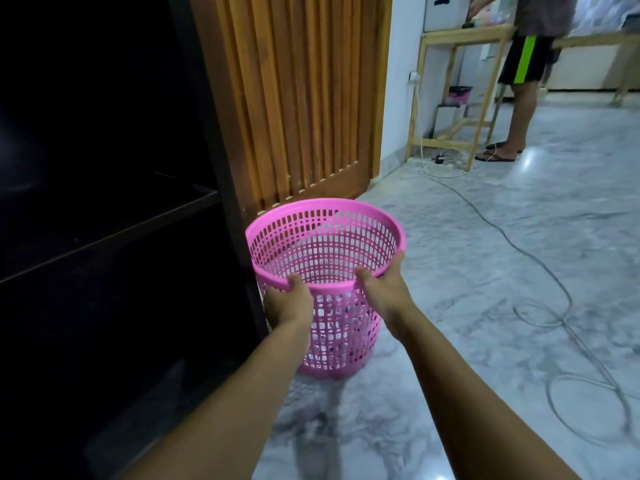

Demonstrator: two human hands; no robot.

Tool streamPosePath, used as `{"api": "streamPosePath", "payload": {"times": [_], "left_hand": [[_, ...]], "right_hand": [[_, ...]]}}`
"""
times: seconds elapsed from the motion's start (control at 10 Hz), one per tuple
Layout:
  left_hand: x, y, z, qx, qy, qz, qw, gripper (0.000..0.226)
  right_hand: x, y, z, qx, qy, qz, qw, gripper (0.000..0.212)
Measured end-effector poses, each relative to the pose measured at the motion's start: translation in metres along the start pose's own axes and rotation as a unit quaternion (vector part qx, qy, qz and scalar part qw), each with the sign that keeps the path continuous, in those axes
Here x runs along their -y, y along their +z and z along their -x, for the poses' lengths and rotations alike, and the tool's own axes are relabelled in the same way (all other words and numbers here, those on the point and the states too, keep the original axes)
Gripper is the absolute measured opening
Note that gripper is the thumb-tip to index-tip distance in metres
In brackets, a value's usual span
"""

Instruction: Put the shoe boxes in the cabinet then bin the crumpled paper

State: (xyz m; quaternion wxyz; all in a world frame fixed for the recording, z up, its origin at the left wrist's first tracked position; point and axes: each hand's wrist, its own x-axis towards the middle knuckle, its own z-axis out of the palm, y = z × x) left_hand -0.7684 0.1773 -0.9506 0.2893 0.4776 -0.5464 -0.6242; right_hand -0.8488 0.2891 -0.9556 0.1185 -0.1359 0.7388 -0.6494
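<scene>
Pink plastic, pierced all over with small slots: the bin (332, 336) is looking light and a little springy, stiff only at its rolled rim, and I judge that rim the best place to take it. Both hands are doing just that, the left hand (290, 301) gripping the near edge by the cabinet (104, 244), the right hand (381, 287) gripping the rim further round, thumb hooked inside. The bin is sitting just beside the dark cabinet's corner, low by the floor (485, 323); I cannot tell whether it is resting there or lifted clear. I am making out no paper through the mesh, and no shoe boxes on the black shelves. The floor is gleaming, grey-veined and probably slick, with a cable (512, 244) snaking over it. Behind, ribbed wooden slats (304, 98) are rising, and farther off another person (523, 64) is standing at a pale wooden table (460, 33).
</scene>
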Motion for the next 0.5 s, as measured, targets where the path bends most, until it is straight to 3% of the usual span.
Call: {"api": "streamPosePath", "payload": {"times": [0.1,0.2,0.4,0.5], "left_hand": [[-0.006,-0.001,-0.006,0.028,-0.039,0.023,0.999,0.04],[-0.012,-0.009,-0.016,0.049,-0.029,0.004,0.998,0.045],[-0.026,-0.032,-0.012,0.142,-0.028,-0.084,0.986,0.043],[-0.051,-0.049,0.004,0.209,0.005,-0.182,0.961,0.035]], "right_hand": [[0.001,0.001,0.001,0.031,0.01,-0.023,0.999,0.087],[0.003,-0.002,0.003,0.05,-0.003,-0.004,0.999,0.083],[0.025,-0.001,0.014,0.003,-0.03,0.167,0.985,0.045],[0.053,-0.003,0.022,-0.025,-0.07,0.232,0.97,0.047]]}}
